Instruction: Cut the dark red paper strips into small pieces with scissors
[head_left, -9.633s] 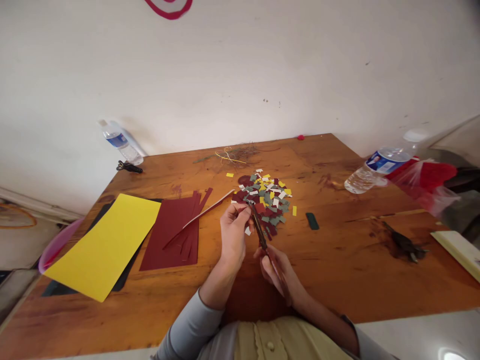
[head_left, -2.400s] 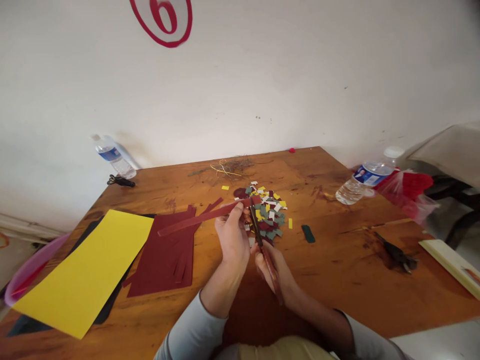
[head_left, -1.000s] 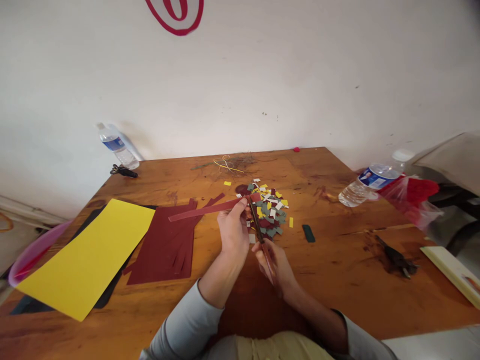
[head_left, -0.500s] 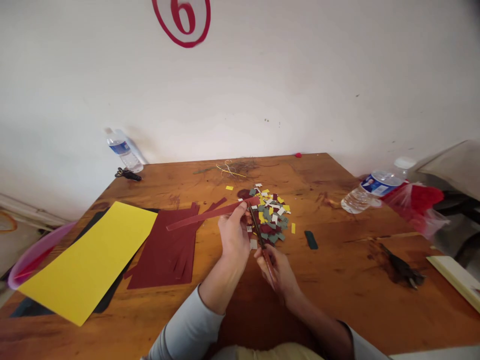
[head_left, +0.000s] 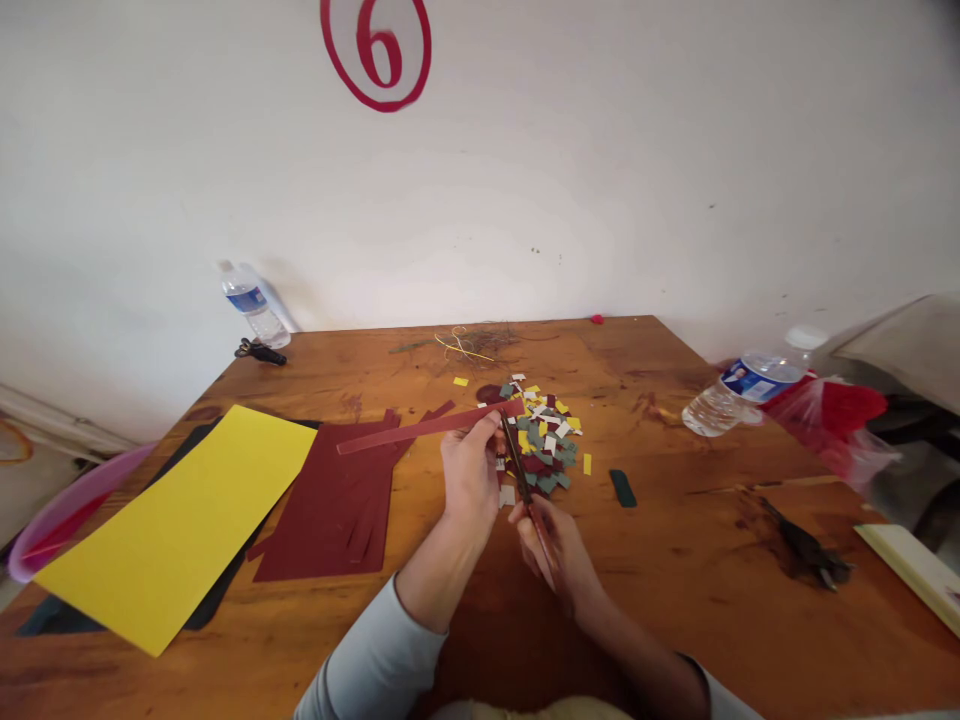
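Observation:
Between thumb and fingers, my left hand [head_left: 471, 465] pinches a long dark red paper strip [head_left: 405, 431] near its right end. My right hand [head_left: 553, 545] is closed round the handles of the scissors [head_left: 519, 462], whose blades point up and away beside the strip's right end. Under and beyond the blades lies a pile of small cut pieces [head_left: 551, 440] in yellow, white, grey-green and dark red. Dark red sheets [head_left: 322, 510] with loose strips on them lie left of my left hand. Farther left, a yellow sheet [head_left: 180, 520] rests over dark sheets.
Two water bottles stand at the back left [head_left: 255, 305] and right [head_left: 742, 390]. Black tools lie at the left [head_left: 261, 352] and right [head_left: 810, 550]. Thin wires [head_left: 465, 345] lie near the wall. A dark green piece [head_left: 622, 488] sits right of the pile.
The view has shifted slightly, so the wall and table appear a little lower. The strip's right end has risen slightly clear of the scissor blades, which look closer together.

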